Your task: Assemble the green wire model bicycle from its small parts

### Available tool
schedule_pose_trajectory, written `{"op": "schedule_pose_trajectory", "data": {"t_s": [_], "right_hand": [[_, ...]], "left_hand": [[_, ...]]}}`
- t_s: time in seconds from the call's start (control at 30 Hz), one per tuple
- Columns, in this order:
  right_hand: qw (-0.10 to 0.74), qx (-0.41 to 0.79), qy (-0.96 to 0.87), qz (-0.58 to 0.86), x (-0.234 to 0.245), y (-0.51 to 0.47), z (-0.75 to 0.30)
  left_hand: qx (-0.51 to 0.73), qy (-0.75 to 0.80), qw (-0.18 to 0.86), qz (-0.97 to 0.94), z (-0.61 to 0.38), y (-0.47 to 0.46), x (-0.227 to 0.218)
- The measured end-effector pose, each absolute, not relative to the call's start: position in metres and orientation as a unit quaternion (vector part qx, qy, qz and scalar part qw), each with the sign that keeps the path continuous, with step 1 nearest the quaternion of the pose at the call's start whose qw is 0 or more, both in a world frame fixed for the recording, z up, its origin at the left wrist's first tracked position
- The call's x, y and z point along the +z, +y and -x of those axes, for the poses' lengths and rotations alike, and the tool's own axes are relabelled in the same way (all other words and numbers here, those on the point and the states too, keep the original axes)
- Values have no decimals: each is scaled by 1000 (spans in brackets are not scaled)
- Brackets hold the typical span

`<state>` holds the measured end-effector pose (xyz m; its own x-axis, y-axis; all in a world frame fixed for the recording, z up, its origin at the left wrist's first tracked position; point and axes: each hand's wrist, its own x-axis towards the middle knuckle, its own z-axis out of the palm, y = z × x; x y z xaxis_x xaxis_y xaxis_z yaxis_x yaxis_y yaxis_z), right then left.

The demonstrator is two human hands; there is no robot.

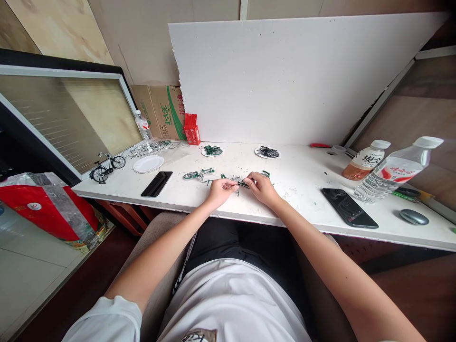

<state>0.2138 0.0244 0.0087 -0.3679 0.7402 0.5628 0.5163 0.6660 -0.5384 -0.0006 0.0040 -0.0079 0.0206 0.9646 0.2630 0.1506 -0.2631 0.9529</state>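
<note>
At the left end of the white table (302, 206) stands a wiry black miniature bicycle (107, 167); by the near edge, the left hand (221, 191) and right hand (262, 188) pinch a thin dark piece (242, 183); rightward, mostly open room reaches a glossy rectangular phone (349, 207).

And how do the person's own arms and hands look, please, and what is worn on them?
The left hand and right hand are bare, with no gloves. Neither wrist shows a watch or bracelet. A short white sleeve with a wavy hem covers the upper left arm; the right arm is bare as far as it clearly shows.
</note>
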Motion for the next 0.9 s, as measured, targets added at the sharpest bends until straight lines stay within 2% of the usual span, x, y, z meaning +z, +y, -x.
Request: {"op": "schedule_pose_trajectory", "data": {"t_s": [0.17,0.57,0.9], "right_hand": [[384,111,-828,393,8,24,-213],[392,193,-824,360,-1,25,-214],[369,124,-827,405,8,22,-211]], "left_hand": [[522,459,386,-607,0,4,-9],[527,470,391,-590,2,6,-11],[521,461,370,-616,1,4,-10]]}}
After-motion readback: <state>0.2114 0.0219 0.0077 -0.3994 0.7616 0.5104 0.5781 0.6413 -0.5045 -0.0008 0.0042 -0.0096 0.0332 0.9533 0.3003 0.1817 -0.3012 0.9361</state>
